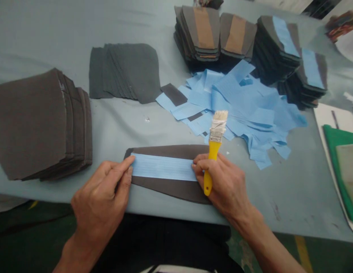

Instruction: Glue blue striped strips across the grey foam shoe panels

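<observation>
A dark grey fabric piece [170, 187] lies at the table's near edge with a light blue strip [163, 167] laid along its middle. My left hand [104, 193] pinches the strip's left end between thumb and fingers. My right hand [223, 182] is closed round the yellow handle of a paintbrush [215, 146], bristles pointing away, while its fingertips press on the strip's right end.
A pile of loose blue strips [239, 100] lies beyond the brush. Stacks of grey pieces stand at the left [40, 123], the middle back [125, 72], and the far back [250, 38], some topped with brown or blue strips. A green sheet [337, 151] lies at the right.
</observation>
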Action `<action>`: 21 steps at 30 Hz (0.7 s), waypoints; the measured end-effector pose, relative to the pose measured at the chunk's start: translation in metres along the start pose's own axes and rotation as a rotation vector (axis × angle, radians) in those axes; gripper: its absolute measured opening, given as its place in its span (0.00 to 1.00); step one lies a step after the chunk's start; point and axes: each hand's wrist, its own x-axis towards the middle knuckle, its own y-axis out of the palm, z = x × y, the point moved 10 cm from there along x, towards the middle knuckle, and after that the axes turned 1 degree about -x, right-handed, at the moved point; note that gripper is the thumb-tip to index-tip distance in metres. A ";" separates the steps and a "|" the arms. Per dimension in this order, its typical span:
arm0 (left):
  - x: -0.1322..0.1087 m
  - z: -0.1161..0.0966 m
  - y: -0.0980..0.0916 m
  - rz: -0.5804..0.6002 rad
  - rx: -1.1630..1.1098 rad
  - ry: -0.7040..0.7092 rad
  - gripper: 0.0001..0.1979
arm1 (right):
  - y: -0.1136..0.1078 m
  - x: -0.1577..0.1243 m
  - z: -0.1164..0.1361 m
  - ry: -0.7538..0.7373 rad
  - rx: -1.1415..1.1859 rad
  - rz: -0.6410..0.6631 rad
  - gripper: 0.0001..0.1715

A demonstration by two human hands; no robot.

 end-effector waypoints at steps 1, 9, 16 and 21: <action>0.000 0.000 0.000 0.003 -0.005 -0.003 0.16 | 0.000 -0.003 0.000 -0.018 -0.007 0.009 0.12; 0.000 0.003 0.003 0.021 -0.020 -0.049 0.17 | -0.011 -0.019 0.000 -0.110 -0.014 0.068 0.10; -0.001 0.005 0.003 0.035 -0.025 -0.073 0.17 | -0.020 -0.021 0.000 -0.164 -0.005 0.080 0.10; 0.000 0.008 0.003 0.037 -0.038 -0.112 0.16 | -0.031 -0.029 -0.009 -0.164 -0.006 0.107 0.06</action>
